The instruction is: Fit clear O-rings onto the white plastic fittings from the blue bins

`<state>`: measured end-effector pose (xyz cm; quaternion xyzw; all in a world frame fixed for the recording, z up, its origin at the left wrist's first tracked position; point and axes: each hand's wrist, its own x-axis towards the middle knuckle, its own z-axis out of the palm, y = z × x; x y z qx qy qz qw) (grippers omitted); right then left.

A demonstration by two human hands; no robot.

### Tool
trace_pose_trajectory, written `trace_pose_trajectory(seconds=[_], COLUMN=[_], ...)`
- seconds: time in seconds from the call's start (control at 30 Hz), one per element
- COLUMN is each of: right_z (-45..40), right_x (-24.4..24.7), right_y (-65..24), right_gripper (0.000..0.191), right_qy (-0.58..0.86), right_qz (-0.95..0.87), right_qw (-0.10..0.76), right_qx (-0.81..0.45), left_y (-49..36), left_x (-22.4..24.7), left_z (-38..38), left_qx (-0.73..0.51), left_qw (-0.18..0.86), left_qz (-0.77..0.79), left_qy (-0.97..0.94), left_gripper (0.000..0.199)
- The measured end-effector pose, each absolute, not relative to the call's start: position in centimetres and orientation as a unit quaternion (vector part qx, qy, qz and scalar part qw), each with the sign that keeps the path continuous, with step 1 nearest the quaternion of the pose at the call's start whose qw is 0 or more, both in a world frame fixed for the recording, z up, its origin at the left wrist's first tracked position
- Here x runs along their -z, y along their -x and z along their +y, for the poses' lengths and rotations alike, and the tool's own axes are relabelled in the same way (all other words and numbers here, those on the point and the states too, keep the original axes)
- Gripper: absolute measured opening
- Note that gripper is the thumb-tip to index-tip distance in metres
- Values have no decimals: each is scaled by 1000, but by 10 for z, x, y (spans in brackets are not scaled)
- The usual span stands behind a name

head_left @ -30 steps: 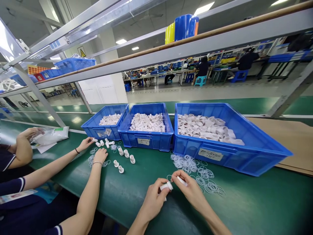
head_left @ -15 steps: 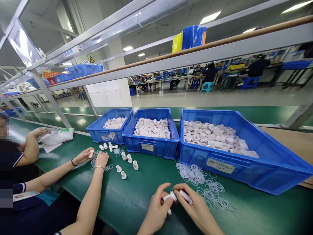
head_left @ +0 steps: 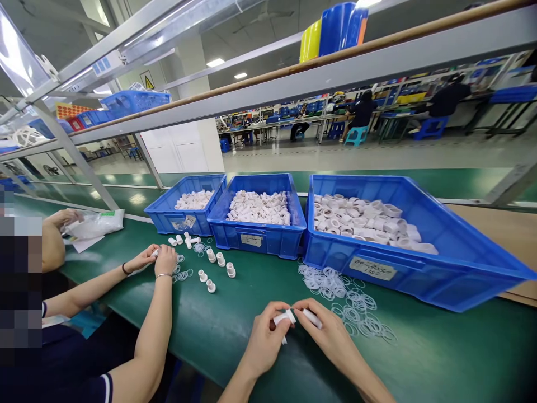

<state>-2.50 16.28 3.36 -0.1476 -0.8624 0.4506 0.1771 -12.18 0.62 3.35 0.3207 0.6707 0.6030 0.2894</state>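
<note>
Hands: a small white plastic fitting (head_left: 284, 319) is pinched in the fingers of the left hand (head_left: 265, 338), and a second white piece (head_left: 312, 318) is gripped in the fingertips of the right hand (head_left: 329, 334); both are held low over the green mat (head_left: 235, 330), the two parts nearly end to end.
Progress: the two pieces are judged to be mid-assembly, brought together but not yet seen as joined; whether a ring is already seated cannot be told.
Done so far: no finished pieces are seen set down beside these hands.
Left to do: many clear rubber rings (head_left: 344, 294) are spread loose just beyond the right hand, and the large blue bin (head_left: 419, 268) behind them is well filled with white sleeves, so much is judged to remain.
Other stock: a middle blue bin (head_left: 255, 240) and a small blue bin (head_left: 184, 224) are also filled with white parts.
Neighbour: a co-worker's hands (head_left: 157, 258) are closed on a small part, with upright white fittings (head_left: 218, 260) near them.
Obstructions: nothing lies between the hands and the rings; the bin wall stands close behind.
</note>
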Motion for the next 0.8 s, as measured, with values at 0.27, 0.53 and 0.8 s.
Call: trace_pose_trajectory(seconds=[0.27,0.53,0.8], right_z=[152,160,158], right_x=[-45,-36,-42], right_y=[23,25,26], right_gripper=[32,32,25], right_qy=[109,163,120], right_qz=[-855,-858,-836], right_qw=[147,125,124], right_qx=[-485,-471,-521], left_y=[120,124,120], left_x=[-31,-19,-22], left_z=[12,14,12], left_qx=[-620,-717,-716], left_qw=[266,435,485], left_qz=[687,520,475], left_qy=[-271,-161,-161], left_gripper=[31,49,47])
